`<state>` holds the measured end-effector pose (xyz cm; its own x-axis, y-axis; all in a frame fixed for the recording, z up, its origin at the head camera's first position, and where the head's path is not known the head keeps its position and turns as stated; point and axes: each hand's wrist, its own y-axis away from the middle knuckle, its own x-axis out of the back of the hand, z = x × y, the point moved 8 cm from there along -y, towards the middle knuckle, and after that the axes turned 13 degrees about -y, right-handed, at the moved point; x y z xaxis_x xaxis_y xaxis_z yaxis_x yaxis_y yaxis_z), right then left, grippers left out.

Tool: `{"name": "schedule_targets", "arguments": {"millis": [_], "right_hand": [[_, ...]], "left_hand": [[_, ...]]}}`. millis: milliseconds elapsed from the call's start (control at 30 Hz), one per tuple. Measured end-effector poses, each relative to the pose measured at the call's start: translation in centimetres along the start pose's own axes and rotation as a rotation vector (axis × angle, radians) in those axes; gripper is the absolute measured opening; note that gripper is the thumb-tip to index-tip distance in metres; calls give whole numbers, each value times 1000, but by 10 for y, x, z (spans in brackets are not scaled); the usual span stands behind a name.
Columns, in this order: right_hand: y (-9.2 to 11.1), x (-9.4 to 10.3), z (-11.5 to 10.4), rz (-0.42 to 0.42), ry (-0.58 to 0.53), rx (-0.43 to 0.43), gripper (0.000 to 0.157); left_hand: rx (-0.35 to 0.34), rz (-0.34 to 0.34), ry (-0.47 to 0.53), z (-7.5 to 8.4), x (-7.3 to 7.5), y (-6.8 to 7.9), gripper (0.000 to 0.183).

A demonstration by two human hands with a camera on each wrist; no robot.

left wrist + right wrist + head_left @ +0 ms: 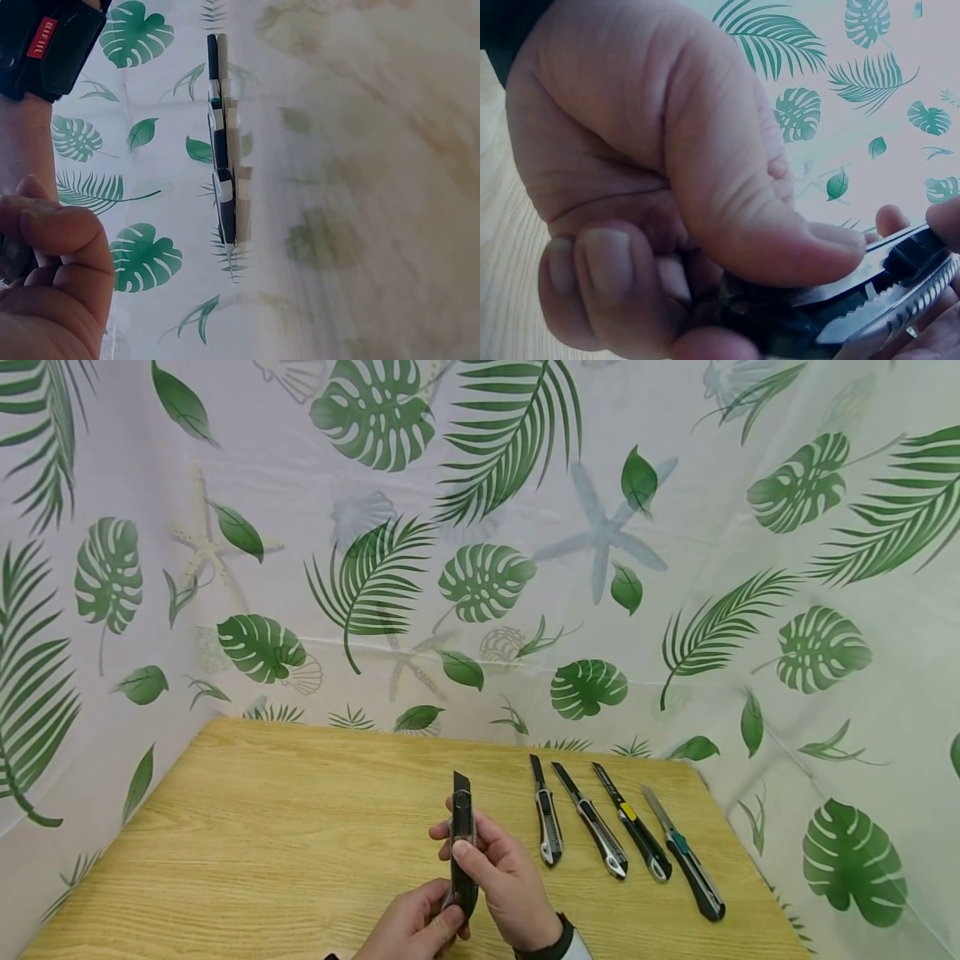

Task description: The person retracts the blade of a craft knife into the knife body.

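Near the table's front middle, both hands hold one utility knife [462,827], dark with silvery edges. It stands nearly upright in the head view, its dark blade [461,782] pointing up and away. My left hand [416,920] pinches the lower end between thumb and fingers. Higher up, my right hand [513,878] grips the body, with the thumb across its front and fingers behind. In the right wrist view a thumb presses on the knife [877,300], whose ridged metal side and black slider show. The left wrist view shows curled fingers [64,255]; the knife is mostly hidden there.
Several utility knives lie in a slanted row on the wooden table [262,827], right of the hands: two silver-and-black ones [550,827] [600,839], one with a yellow slider [628,812], one with a teal slider [679,843]. A leaf-print sheet [480,693] encloses the table's back and sides.
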<state>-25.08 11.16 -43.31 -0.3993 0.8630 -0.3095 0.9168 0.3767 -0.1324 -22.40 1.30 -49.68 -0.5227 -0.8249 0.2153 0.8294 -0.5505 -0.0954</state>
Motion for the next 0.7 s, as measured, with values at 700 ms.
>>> {"name": "schedule_targets", "arguments": {"millis": [700], "right_hand": [[1,-10,18,-147,-112,-40,58]], "left_hand": [[-35,23,127,5,8,3,49]]}}
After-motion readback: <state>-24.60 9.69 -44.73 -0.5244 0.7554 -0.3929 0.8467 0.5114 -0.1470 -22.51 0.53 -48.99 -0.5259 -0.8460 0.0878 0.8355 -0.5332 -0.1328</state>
